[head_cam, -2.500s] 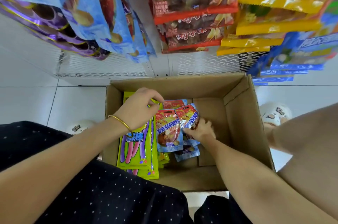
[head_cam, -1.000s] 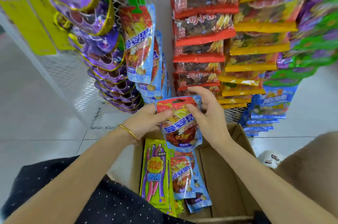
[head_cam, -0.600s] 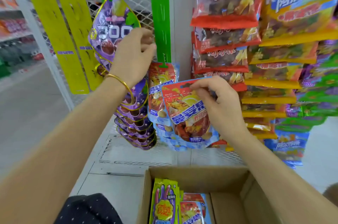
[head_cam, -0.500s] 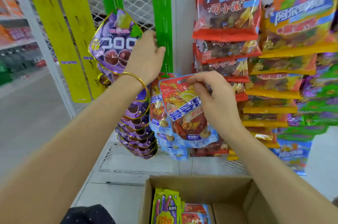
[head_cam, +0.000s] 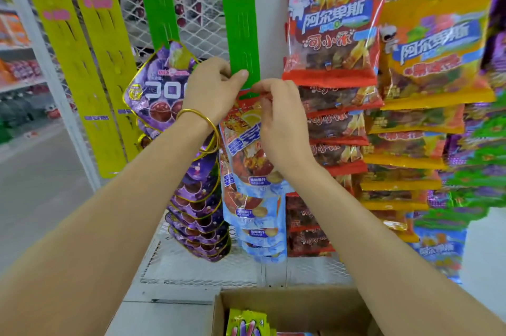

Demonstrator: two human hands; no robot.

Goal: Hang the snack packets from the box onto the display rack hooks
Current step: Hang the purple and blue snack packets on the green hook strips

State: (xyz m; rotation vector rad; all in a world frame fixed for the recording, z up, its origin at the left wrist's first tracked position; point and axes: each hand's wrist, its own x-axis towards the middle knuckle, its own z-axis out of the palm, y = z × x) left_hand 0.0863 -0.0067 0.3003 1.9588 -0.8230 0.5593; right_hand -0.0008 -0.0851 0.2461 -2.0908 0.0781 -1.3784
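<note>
The red and blue snack packet [head_cam: 246,144] is up at the green strip [head_cam: 241,20], not hooked yet, I think. The right hand [head_cam: 279,122] pinches its top. The left hand [head_cam: 210,89] pinches the strip. Hung packets [head_cam: 257,215] dangle below. More packets [head_cam: 247,324] wait in the box [head_cam: 287,305].

**Fig. Colours of rack stock & fittings.**
Centre hang strip [head_cam: 241,20] green; far-left side strips [head_cam: 93,61] yellow; mesh [head_cam: 200,20] white. L to R: purple packets [head_cam: 164,89], gold-edged; red-top packet [head_cam: 246,149] w/ blue band, pale-blue base; red packets [head_cam: 331,34]; yellow-orange packets [head_cam: 435,48]. Bangle [head_cam: 202,119] gold; near box [head_cam: 287,302] brown, lime packet [head_cam: 246,322] inside.
</note>
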